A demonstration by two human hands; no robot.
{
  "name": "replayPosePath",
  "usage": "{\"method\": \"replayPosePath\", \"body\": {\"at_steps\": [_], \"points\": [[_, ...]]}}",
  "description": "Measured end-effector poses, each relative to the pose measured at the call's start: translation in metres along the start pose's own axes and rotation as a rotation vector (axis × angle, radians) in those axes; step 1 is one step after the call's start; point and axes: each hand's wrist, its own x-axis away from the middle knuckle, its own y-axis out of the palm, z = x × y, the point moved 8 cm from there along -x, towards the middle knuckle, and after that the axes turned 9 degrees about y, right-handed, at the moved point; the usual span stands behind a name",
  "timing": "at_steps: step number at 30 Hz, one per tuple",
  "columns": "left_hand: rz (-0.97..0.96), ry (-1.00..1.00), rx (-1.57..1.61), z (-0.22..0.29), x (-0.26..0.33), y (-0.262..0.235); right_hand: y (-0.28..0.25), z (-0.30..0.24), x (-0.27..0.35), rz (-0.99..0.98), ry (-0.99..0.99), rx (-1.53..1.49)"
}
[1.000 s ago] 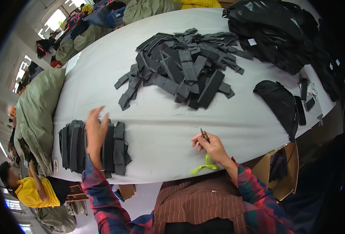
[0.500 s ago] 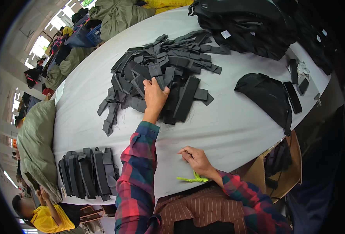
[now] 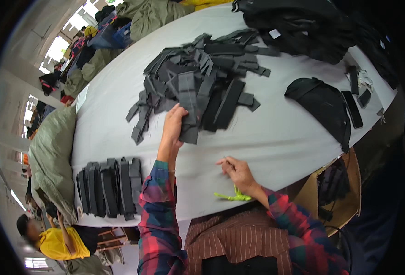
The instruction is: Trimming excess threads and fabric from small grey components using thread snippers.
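Note:
My left hand (image 3: 173, 124) is closed on the lower end of a dark grey fabric strip (image 3: 188, 91), lifted at the near edge of a loose heap of similar strips (image 3: 216, 62). The strip hangs tilted, its upper end over the heap. Lower and to the right, my right hand (image 3: 240, 175) hovers above the white table (image 3: 202, 160) with fingers curled together. Whatever is pinched in it is too small to make out. Just below that hand lies a bright yellow-green cord (image 3: 235, 196).
Neat stacked strips (image 3: 108, 188) sit at the table's near left. To the right are a black curved fabric piece (image 3: 319, 107), a phone-like black slab (image 3: 352, 109) and black bags (image 3: 298, 30). An open cardboard box (image 3: 351, 183) stands below the right edge. A person in yellow (image 3: 62, 243) is at far left.
My left hand has taken hold of a strip and drawn it toward me from the heap. My right hand remains near the cord, fingers still curled. The whole view has shifted slightly.

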Motion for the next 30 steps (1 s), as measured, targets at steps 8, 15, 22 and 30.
{"method": "replayPosePath", "body": {"at_steps": [8,15,22,30], "points": [[0.172,0.119,0.247,-0.035,0.113,-0.009,-0.004,-0.019,0.006,0.093,-0.032,0.123],[0.246,0.07,0.343,-0.058,0.157,-0.008,-0.008,-0.107,0.0,0.308,-0.421,0.73],[0.24,0.075,0.458,-0.058,0.164,-0.001,0.01,-0.128,-0.029,0.348,-0.667,1.089],[0.125,0.026,0.613,-0.06,0.176,0.011,0.035,-0.093,-0.065,0.213,-0.674,1.336]]}}
